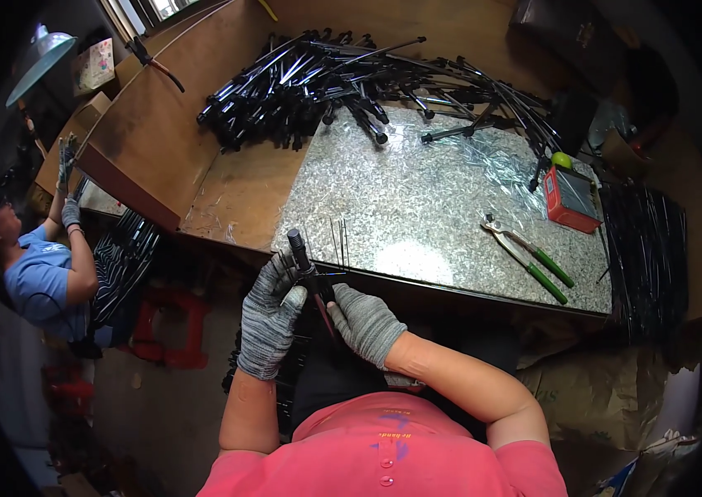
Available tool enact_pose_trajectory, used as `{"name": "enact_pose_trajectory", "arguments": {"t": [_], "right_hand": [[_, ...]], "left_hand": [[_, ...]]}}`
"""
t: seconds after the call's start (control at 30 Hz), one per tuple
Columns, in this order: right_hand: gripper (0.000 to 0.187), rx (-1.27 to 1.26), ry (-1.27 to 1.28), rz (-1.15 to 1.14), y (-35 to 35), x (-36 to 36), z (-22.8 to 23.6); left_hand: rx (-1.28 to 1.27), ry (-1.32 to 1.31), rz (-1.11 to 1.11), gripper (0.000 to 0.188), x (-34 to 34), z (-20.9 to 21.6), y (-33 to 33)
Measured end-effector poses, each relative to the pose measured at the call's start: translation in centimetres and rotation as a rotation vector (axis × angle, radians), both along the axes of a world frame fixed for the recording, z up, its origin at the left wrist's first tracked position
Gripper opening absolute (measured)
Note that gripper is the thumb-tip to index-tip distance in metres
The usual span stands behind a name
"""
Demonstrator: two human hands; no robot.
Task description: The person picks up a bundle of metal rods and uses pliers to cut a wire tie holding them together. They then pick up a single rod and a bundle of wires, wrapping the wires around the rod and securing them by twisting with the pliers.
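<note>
While both gloved hands meet in front of the body, the black rod (312, 278) lies between them, its long axis slanting from a thick end at the upper left down to a lower end lost against the dark lap. Neither hand is nearer, since both are on it: the left hand (269, 311) closes along its left side, higher up, and the right hand (365, 325) grips from the right, lower down, thumb toward the shaft, its other fingers mostly hidden. The thick end points away from the person and overlaps the near left corner of the worktop (384, 190); whether it touches, I cannot tell. Thin dark wires (341, 240) stand up just right of the shaft
</note>
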State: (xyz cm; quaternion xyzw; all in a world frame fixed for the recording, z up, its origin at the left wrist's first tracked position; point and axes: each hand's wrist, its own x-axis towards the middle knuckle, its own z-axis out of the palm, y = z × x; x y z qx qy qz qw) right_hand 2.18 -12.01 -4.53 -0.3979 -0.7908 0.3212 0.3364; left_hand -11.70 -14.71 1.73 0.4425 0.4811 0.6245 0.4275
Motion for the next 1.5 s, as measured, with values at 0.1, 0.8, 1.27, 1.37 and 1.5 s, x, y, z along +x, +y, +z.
{"name": "enact_pose_trajectory", "arguments": {"t": [0.1,0.8,1.27,1.37,1.5], "right_hand": [[0.023,0.079,0.025,-0.034,-0.2,-0.3,-0.1],[0.028,0.138,-0.062,-0.010,0.3,-0.3,1.2],[0.019,0.119,-0.083,0.052,0.2,0.5,2.2],[0.020,0.120,-0.048,0.071,0.2,0.6,2.3],[0.022,0.125,-0.019,0.090,0.4,0.7,2.0]], "left_hand": [[-0.059,0.030,-0.077,0.033,-1.0,-0.1,-0.3],[-0.050,0.084,-0.138,0.045,-2.1,0.1,-0.5],[0.047,0.047,-0.268,0.040,-2.8,-0.7,-0.5],[0.093,0.053,-0.286,0.041,-3.4,-1.4,-0.4],[0.139,0.165,-0.293,0.044,-3.5,-1.5,-0.4]]}}
